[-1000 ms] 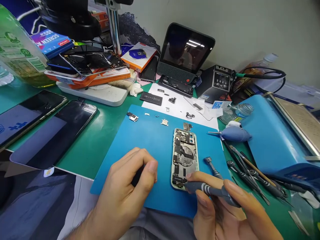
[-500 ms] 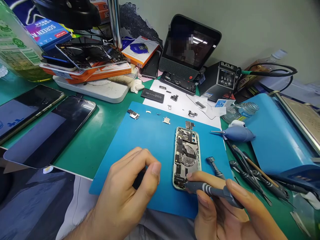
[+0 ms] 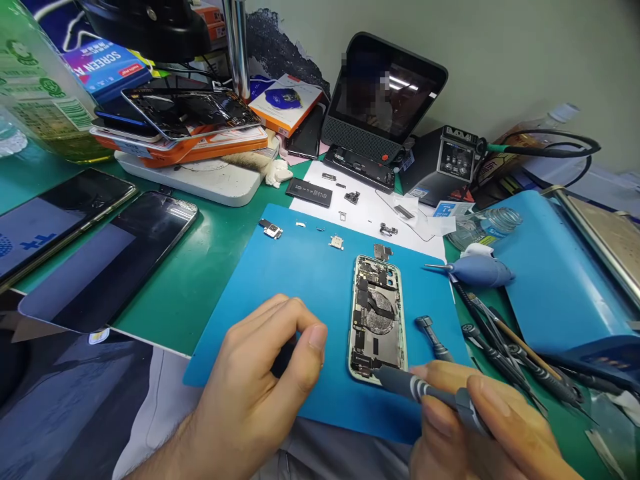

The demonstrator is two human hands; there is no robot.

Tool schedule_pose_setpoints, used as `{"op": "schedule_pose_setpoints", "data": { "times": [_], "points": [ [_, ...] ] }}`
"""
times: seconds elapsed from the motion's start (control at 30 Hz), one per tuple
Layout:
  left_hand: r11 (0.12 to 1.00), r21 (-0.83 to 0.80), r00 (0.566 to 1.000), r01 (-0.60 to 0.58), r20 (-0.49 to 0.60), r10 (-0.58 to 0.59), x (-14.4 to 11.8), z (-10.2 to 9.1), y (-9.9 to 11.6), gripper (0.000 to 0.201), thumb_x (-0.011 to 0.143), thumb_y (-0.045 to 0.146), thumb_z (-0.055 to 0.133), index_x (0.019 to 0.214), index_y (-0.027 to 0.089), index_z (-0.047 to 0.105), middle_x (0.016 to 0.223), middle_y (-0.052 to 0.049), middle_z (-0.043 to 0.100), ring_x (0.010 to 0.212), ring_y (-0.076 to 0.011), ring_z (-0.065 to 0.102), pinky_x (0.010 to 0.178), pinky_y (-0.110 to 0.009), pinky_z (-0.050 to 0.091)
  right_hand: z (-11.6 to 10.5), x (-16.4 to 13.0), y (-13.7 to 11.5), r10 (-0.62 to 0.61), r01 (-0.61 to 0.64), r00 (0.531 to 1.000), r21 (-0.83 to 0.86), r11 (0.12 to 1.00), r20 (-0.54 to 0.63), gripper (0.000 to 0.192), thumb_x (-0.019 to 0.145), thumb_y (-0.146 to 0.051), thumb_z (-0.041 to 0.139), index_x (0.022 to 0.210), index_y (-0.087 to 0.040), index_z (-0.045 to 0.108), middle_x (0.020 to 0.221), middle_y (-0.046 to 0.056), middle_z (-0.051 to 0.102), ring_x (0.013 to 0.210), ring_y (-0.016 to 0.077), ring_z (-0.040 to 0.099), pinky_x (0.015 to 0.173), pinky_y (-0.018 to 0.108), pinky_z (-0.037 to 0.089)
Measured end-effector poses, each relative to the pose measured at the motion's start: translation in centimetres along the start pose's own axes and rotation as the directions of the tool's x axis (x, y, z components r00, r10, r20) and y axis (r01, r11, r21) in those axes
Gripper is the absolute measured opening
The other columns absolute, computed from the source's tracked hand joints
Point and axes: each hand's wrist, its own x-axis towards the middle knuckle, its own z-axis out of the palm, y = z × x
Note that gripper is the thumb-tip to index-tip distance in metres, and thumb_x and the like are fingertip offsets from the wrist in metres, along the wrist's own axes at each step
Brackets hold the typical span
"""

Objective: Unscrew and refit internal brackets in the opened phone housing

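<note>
While the right hand (image 3: 480, 427) grasps the grey screwdriver (image 3: 425, 390) with its tip at the near end of the opened phone (image 3: 377, 320) on the blue mat (image 3: 300, 280), the left hand (image 3: 260, 373) rests curled around something dark that cannot be identified, so screw work appears underway, and the next move calls for a steady, upright tip.

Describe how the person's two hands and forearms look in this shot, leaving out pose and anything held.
Both are bare: no gloves, rings, watch or wristband show. The left hand runs into a bare forearm with fine hair, no sleeve in view. The right hand shows short, plain nails and is cut off by the frame's lower edge, so its wrist is unseen.
</note>
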Motion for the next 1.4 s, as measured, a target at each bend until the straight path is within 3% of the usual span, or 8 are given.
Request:
{"op": "schedule_pose_setpoints", "data": {
  "times": [0.1,0.23,0.37,0.53,0.73,0.93,1.27,1.4],
  "points": [
    [1.0,0.003,1.0,0.006,0.005,-0.006,0.0,0.0,0.1,0.038,0.119,0.03,0.05,0.082,0.025,0.055,0.076,0.004,0.061,0.07,-0.0131,0.058,0.065,-0.027,0.045,0.8,0.9,0.3,-0.108,0.109,0.993,0.024,0.994,-0.053,0.059,0.101,-0.009,0.072,0.155,-0.032,0.069,0.109,0.003,0.079,0.092,0.0192,0.079,0.078,0.036,0.067],
    [1.0,0.009,1.0,0.007,0.006,-0.007,0.1,0.1,0.1,0.038,0.119,0.03,0.049,0.082,0.025,0.055,0.075,0.004,0.06,0.069,-0.0131,0.058,0.064,-0.028,0.045,1.0,1.3,0.5,-0.071,0.077,0.995,0.099,0.992,-0.069,0.045,0.11,-0.017,0.065,0.152,-0.033,0.07,0.103,0.003,0.076,0.092,0.0198,0.075,0.078,0.038,0.065],
    [1.0,0.0,1.0,0.012,0.005,-0.012,0.0,0.1,-0.1,0.039,0.12,0.031,0.049,0.082,0.025,0.055,0.075,0.004,0.06,0.069,-0.0135,0.057,0.064,-0.028,0.045,0.4,1.5,0.6,-0.176,0.162,0.976,0.11,0.981,0.127,0.067,0.097,-0.002,0.069,0.159,-0.026,0.061,0.111,0.004,0.078,0.092,0.02,0.077,0.078,0.039,0.066],
    [1.0,0.002,1.0,0.026,0.01,-0.026,0.0,0.1,-0.1,0.039,0.12,0.031,0.049,0.082,0.025,0.056,0.076,0.004,0.061,0.07,-0.013,0.058,0.064,-0.027,0.045,1.0,2.2,0.3,-0.118,0.124,0.991,0.086,0.989,-0.065,0.04,0.093,0.004,0.067,0.123,-0.021,0.074,0.099,0.001,0.077,0.088,0.0182,0.075,0.08,0.039,0.065],
    [1.0,-0.004,1.0,0.014,0.02,-0.014,-0.3,0.2,-0.6,0.039,0.12,0.03,0.048,0.082,0.025,0.059,0.078,0.003,0.061,0.07,-0.013,0.06,0.066,-0.026,0.046,0.9,1.5,0.1,-0.099,0.099,0.995,0.234,0.967,-0.01,0.05,0.091,0.003,0.071,0.135,-0.019,0.071,0.117,0.007,0.082,0.103,0.0236,0.081,0.088,0.044,0.069],
    [0.993,-0.06,0.993,0.098,-0.067,-0.102,-0.4,1.2,-0.9,0.048,0.12,0.044,0.047,0.078,0.025,0.06,0.077,0.001,0.058,0.071,-0.0156,0.057,0.07,-0.029,0.043,1.0,2.7,0.7,0.085,-0.083,0.992,0.028,0.996,-0.096,0.03,0.101,-0.041,0.076,0.128,-0.028,0.076,0.105,0.008,0.082,0.088,0.0273,0.081,0.074,0.043,0.069],
    [0.99,0.096,0.992,0.098,-0.087,-0.09,-0.4,1.7,-1.0,0.052,0.116,0.062,0.049,0.08,0.025,0.058,0.073,0.0,0.06,0.064,-0.0169,0.056,0.061,-0.027,0.046,-4.9,1.9,8.7,0.259,-0.265,0.964,-0.26,0.929,-0.058,0.046,0.108,-0.062,0.061,0.139,-0.032,0.077,0.083,0.001,0.081,0.055,0.0207,0.073,0.043,0.03,0.053],
    [0.983,0.174,0.988,0.051,-0.151,-0.025,-0.1,2.1,-1.4,0.05,0.114,0.064,0.051,0.085,0.025,0.06,0.065,0.004,0.052,0.057,-0.0146,0.051,0.055,-0.024,0.043,-4.8,0.9,11.1,0.088,-0.082,0.996,-0.393,0.916,-0.002,0.047,0.112,-0.065,0.053,0.13,-0.03,0.079,0.096,0.0,0.087,0.068,0.0205,0.082,0.047,0.028,0.058]
  ]
}}
